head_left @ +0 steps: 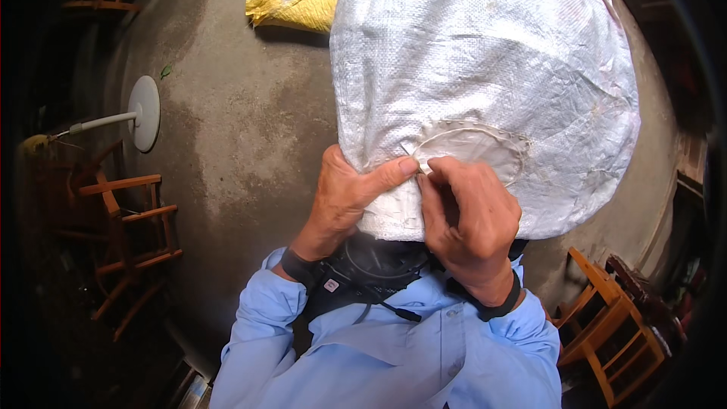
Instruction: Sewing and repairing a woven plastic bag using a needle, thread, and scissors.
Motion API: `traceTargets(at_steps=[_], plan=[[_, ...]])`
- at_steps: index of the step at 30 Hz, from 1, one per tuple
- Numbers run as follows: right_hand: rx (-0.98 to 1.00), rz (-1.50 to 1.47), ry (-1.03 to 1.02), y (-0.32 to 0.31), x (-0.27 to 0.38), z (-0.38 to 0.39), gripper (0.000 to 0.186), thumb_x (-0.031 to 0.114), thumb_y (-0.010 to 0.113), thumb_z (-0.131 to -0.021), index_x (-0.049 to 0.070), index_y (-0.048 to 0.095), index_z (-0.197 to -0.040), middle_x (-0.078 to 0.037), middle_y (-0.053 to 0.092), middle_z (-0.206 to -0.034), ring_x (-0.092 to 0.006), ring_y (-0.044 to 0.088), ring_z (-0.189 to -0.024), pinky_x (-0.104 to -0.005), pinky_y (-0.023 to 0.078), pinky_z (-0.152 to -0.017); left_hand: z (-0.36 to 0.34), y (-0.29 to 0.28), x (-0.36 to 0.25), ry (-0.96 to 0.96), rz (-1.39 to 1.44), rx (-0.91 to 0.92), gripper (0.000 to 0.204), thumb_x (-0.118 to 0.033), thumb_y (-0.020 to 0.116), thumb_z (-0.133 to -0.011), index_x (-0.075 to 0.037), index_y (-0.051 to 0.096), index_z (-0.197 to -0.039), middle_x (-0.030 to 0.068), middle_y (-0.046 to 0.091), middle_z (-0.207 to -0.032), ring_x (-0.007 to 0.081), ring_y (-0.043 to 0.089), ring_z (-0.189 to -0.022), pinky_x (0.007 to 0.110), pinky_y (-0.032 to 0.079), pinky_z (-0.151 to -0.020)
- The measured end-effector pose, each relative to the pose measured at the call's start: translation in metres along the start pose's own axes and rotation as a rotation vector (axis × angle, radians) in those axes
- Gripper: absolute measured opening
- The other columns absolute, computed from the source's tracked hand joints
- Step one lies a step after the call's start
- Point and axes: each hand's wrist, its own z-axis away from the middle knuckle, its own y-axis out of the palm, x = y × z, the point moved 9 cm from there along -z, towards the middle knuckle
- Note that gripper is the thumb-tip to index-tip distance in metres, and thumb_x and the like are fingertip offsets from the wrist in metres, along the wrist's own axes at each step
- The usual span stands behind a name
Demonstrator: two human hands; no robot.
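A large white woven sack (485, 45) fills the upper middle, held up in front of my body. An oval patch (477, 151) of paler fabric, ringed by puckered stitching, sits low on it. My left hand (341, 193) is closed on the sack's lower left part, thumb lying on top beside the patch's left end. My right hand (469, 220) is bent in a pinch at that same end, close to my left thumb tip; what its fingertips hold is too small to make out.
Behind the sack a yellow and white sack (291, 7) lies on the concrete floor (212, 144). At the left are a round white stand base (144, 113) and wooden chairs (129, 197). Another wooden chair (606, 318) stands at the lower right.
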Motion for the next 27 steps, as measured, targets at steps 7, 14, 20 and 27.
traceTargets(at_steps=[7,14,20,27], plan=[[-0.043,0.016,-0.111,0.002,0.005,0.003,0.022,-0.01,0.076,-0.079,-0.002,0.067,-0.098,-0.008,0.063,-0.078,-0.0214,0.057,-0.062,-0.0337,0.045,-0.054,-0.001,0.0,-0.001,0.032,0.014,-0.009,0.03,-0.01,0.082,-0.088,0.005,0.074,-0.113,0.0087,0.077,-0.101,0.011,0.07,-0.087,0.027,0.058,-0.076],[-0.023,0.05,-0.115,0.0,0.009,0.002,0.022,-0.007,0.077,-0.08,-0.001,0.068,-0.098,-0.009,0.066,-0.082,-0.0225,0.062,-0.066,-0.0342,0.049,-0.056,-0.003,-0.001,-0.004,0.084,-0.047,-0.003,0.032,-0.012,0.082,-0.086,0.005,0.074,-0.112,0.0086,0.077,-0.099,0.0109,0.07,-0.086,0.028,0.057,-0.075],[0.108,-0.074,0.09,0.002,-0.004,-0.001,0.027,-0.003,0.078,-0.081,0.001,0.068,-0.105,-0.01,0.067,-0.084,-0.0257,0.067,-0.07,-0.0357,0.052,-0.058,-0.005,-0.004,-0.003,0.075,-0.089,0.005,0.033,-0.012,0.082,-0.085,0.005,0.075,-0.112,0.0083,0.077,-0.098,0.0114,0.07,-0.085,0.028,0.057,-0.076],[0.281,-0.109,0.047,-0.008,-0.012,-0.02,0.033,-0.001,0.077,-0.082,0.003,0.068,-0.114,-0.012,0.069,-0.089,-0.0299,0.069,-0.075,-0.0382,0.054,-0.063,-0.009,0.0,-0.011,0.131,-0.076,0.046,0.035,-0.012,0.082,-0.084,0.004,0.074,-0.114,0.0083,0.077,-0.099,0.0113,0.07,-0.086,0.029,0.058,-0.077]])
